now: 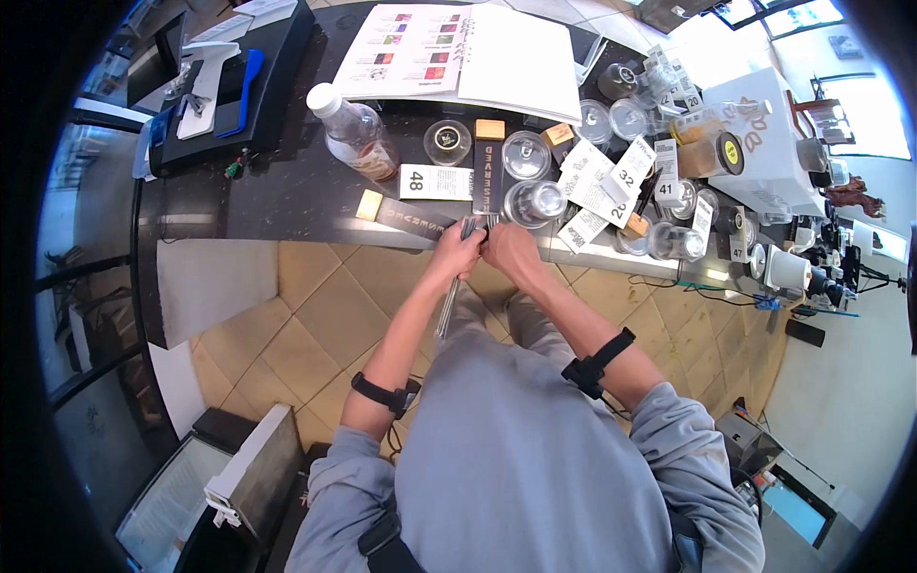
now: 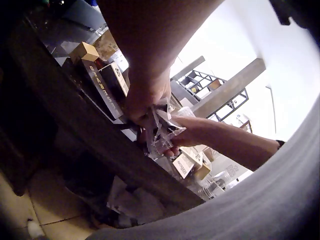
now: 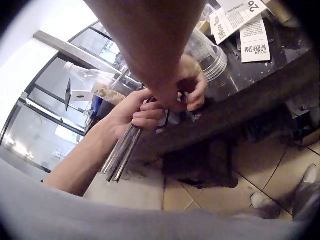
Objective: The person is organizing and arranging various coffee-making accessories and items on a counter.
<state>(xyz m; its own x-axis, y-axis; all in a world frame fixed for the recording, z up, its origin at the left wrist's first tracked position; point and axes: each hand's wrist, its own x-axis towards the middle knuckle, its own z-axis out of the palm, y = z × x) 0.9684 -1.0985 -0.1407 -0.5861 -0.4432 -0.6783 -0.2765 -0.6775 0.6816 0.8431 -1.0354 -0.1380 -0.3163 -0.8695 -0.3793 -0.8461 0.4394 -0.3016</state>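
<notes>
At the counter's front edge, the left hand (image 1: 458,253) grips a bundle of long, thin strips (image 1: 446,310) that look clear-wrapped and hang down below the fist. Touching it at the upper end is the right hand (image 1: 513,250), its fingers curled. The right wrist view shows the left fingers wrapped round the bundle (image 3: 121,152) and the right hand (image 3: 187,85) pinching at its top. Crinkled clear ends (image 2: 162,127) stick out between the hands in the left wrist view. What the right fingertips hold is partly hidden.
Beyond the hands lie dark boxes (image 1: 487,172), a numbered card (image 1: 436,181), a bottle (image 1: 358,138), clear jars (image 1: 525,155) and loose cards (image 1: 597,186). Open pages (image 1: 401,48) lie farther back; a white box (image 1: 755,143) stands right.
</notes>
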